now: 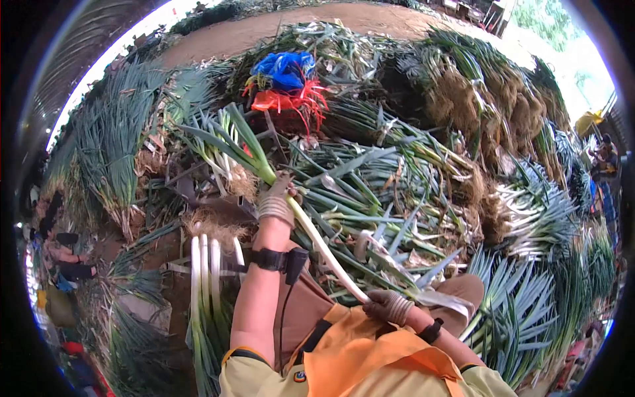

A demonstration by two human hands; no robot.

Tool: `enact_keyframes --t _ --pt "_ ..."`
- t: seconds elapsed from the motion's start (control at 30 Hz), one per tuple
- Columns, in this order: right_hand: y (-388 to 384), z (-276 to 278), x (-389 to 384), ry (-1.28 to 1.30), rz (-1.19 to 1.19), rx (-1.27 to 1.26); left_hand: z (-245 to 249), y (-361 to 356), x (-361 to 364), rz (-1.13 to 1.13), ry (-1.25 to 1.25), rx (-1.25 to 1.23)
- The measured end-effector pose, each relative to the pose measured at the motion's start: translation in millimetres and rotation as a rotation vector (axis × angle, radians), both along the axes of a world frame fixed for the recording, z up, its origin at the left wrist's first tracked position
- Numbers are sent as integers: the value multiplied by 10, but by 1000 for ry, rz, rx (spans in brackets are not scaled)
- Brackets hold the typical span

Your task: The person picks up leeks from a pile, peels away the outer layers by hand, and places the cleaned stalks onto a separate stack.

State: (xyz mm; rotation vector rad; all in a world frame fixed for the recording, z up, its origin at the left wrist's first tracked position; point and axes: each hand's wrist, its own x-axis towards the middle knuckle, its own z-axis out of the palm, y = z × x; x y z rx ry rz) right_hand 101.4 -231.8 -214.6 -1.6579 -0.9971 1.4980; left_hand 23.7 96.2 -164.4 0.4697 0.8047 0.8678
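A long green onion [324,248] with a white stalk and green leaves lies slantwise across my lap. My left hand [274,193], in a worn glove, is closed round its upper part where the leaves begin. My right hand [387,306], also gloved, is closed on the lower end of the stalk and hides that tip. Left of my left forearm, several cleaned green onions [210,271] lie side by side with their white ends upward. A small rooted bunch [228,165] rests on a metal frame [228,208] beyond my left hand.
Loose green onions and peeled leaves [377,192] cover the ground ahead. Blue plastic bags [284,69] and red ties [291,102] sit on the heap. Rooted bundles [463,99] are piled at the far right; more bundles [109,139] stand left. Another person [66,255] is at the left edge.
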Motion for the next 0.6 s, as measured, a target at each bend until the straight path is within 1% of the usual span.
enact_keyframes --t 0.03,0.07,0.1,0.13,0.2,0.23,0.27,0.3,0.33,0.37,0.4,0.43,0.47,0.5,0.53,0.57,0.6 --pt "188 161 -7 -94 18 68 172 63 -46 -2 -45 100" --pt "425 148 -21 -99 17 128 271 162 -99 -8 -85 199" --pt "614 192 15 -114 70 138 308 397 -163 -89 -87 292" --pt "973 470 25 -128 124 147 301 654 -230 -109 -131 273" --pt "1816 184 -56 -67 96 246 154 950 -444 -1 16 353" --pt "2260 501 -108 -119 90 345 110 930 -532 -83 -61 297" --pt "2786 370 -148 -105 148 395 33 903 -614 -169 -138 240" --pt "3162 487 -183 25 193 481 -95 916 -652 -148 -40 269" --pt "3541 356 -256 -135 211 464 -136 1012 -693 -209 163 140" --pt "3899 -18 -439 219 194 411 -817 1475 -902 -90 366 243" --pt "4143 -411 -550 572 137 356 -1031 1618 -930 -109 483 305" --pt "4127 -743 -644 128 95 731 -1092 1762 -998 -191 549 416" --pt "3911 -1061 -680 -379 77 1031 -1209 1907 -1025 -255 561 442" --pt "3493 -949 -627 -270 18 736 -1282 2054 -1047 -303 525 401" --pt "3072 -704 -520 -149 -46 463 -1111 2092 -919 -169 405 14" --pt "2705 -746 -315 -272 70 394 -1618 2540 -1228 -337 676 105" --pt "2377 -750 -137 -382 209 329 -1489 2460 -994 -145 641 -129"
